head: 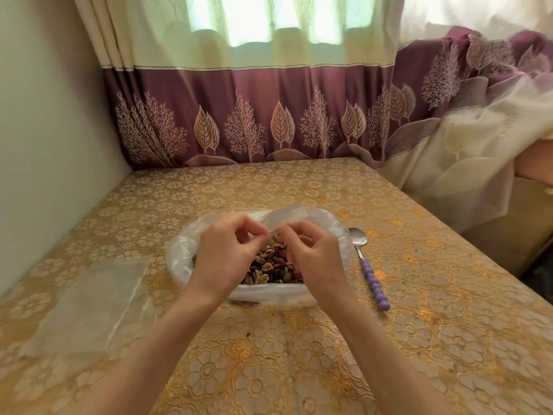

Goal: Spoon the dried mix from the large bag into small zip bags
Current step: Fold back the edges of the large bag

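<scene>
Dried mix sits unlabelled as both hands pinch the large bag rim.

A home, likely a dining corner: a table under a gold floral lace-pattern cover stands in a wall corner, and beyond the fingers hang maroon-bordered curtains with leaf embroidery over a bright window.

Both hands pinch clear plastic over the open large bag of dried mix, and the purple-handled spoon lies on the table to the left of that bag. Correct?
Not quite: the head view shows the spoon lying right of the large bag, not left. The left hand and right hand do pinch plastic over it.
</scene>
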Motion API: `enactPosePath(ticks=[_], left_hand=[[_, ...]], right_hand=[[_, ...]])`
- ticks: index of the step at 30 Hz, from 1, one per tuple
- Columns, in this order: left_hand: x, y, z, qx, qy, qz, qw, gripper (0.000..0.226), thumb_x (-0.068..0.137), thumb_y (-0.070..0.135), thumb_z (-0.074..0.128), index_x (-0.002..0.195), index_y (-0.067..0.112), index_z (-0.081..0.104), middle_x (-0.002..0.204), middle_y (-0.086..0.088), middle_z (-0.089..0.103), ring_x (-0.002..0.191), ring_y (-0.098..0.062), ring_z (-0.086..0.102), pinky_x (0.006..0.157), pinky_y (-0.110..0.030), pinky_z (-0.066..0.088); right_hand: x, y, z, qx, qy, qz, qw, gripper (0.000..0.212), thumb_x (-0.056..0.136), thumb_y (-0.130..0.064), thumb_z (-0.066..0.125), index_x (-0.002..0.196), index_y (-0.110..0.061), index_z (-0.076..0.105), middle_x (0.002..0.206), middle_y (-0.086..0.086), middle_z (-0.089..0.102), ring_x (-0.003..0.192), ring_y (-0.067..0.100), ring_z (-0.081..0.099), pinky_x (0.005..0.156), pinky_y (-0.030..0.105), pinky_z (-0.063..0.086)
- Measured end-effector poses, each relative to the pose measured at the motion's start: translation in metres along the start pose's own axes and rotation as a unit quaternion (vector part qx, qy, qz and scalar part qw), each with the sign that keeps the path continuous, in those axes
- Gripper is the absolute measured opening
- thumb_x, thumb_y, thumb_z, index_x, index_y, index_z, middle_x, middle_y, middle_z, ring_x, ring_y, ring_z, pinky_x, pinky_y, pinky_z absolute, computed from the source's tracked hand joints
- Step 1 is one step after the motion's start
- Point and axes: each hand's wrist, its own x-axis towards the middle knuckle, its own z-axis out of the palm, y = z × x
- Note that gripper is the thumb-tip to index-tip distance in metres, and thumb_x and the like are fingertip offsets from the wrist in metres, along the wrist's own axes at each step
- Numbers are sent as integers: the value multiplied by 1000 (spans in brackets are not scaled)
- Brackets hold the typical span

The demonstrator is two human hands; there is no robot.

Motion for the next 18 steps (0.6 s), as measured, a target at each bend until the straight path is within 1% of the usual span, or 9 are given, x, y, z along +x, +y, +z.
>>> enactPosePath(ticks=[3,5,6,9,12,15,18], left_hand=[[0,-2,-2,18,-42,-4,999,19,74,18,78,77,23,60,75,5,62,68,-8,55,59,-14,45],[2,-1,-5,27,-74,13,997,18,77,17,75,86,24,61,80,9,62,70,-8,57,61,-14,47],[2,-1,-6,36,-79,27,996,15,78,16,73,87,24,64,80,11,63,70,-7,58,63,-13,48],[2,1,-11,87,-68,75,991,7,81,15,70,85,21,71,77,12,65,70,-5,59,68,-15,47],[0,3,-12,127,-57,112,984,6,83,16,69,86,16,74,77,8,66,71,-5,59,70,-15,45],[0,5,-13,106,-40,105,988,6,83,14,68,83,14,75,75,7,67,71,-3,59,67,-11,43],[1,7,-13,61,-45,67,995,7,82,13,69,79,16,75,69,9,66,68,0,58,59,-8,41]], right_hand=[[2,4,1,-28,-7,-10,1000,17,88,-12,64,76,-23,68,54,-22,59,49,-2,49,51,12,35],[1,7,2,-32,-12,-13,999,19,88,-14,65,74,-27,68,54,-21,59,49,-2,49,53,13,34],[1,8,3,-33,-17,-14,999,18,88,-15,65,75,-27,69,54,-21,59,50,-2,49,54,14,34],[-1,10,5,-37,-25,-23,999,12,89,-16,64,81,-21,71,57,-21,60,53,-2,50,56,17,35],[-1,11,6,-54,-28,-40,997,13,90,-14,62,81,-19,70,56,-21,57,52,0,48,57,19,35],[-1,10,7,-66,-31,-56,996,13,92,-13,60,81,-16,66,53,-21,52,49,3,43,54,18,32],[-2,12,9,-76,-30,-66,994,12,92,-12,58,82,-12,64,52,-21,50,48,2,43,53,15,29]])
